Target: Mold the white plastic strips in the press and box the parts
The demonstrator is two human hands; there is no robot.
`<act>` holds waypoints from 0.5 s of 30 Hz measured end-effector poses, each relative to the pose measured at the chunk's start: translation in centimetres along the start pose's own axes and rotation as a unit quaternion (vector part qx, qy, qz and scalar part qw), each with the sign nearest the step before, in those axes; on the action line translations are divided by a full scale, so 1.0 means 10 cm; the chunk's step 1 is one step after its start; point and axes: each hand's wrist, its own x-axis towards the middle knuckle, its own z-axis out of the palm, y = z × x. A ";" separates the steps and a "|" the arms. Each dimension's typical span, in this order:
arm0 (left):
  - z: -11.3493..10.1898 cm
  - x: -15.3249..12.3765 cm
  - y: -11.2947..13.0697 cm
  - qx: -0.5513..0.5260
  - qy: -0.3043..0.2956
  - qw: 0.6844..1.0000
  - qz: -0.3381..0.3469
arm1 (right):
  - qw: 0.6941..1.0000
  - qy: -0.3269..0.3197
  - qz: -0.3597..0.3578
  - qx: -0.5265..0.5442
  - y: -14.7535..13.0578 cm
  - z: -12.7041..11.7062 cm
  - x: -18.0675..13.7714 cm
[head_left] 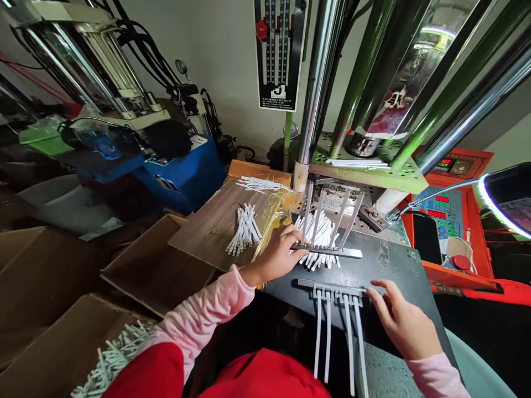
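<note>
The left hand [279,254] is closing its grip on the left end of a metal comb rack [327,250] lying over a heap of white sleeves [319,235] near the bench's [385,265] far edge. The right hand [400,320] is resting with its grip wide, fingertips touching the bar of a second rack [338,309], whose white-sleeved prongs are overhanging the bench's near edge.

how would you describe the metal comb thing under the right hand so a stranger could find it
Start at the dark worktable before the green press. Near its front edge, the metal rack lies under the right hand. Unlike the bare-pronged rack behind, its prongs wear white tubes and point toward the person.
</note>
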 end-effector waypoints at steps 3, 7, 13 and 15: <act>0.03 0.07 0.06 0.016 -0.010 0.999 0.031 | 0.998 -0.033 -0.041 0.033 -0.10 -0.14 0.27; 0.10 0.30 0.07 -0.003 -0.015 0.997 0.078 | 0.970 -0.123 -0.070 0.197 -0.33 -0.29 0.81; 0.44 1.18 -0.39 -0.175 0.025 0.981 -0.085 | 0.987 -0.037 -0.133 0.077 -0.22 -0.13 1.87; 0.58 1.57 -0.58 -0.230 0.036 0.961 -0.147 | 0.986 0.013 -0.167 -0.005 -0.12 -0.03 2.27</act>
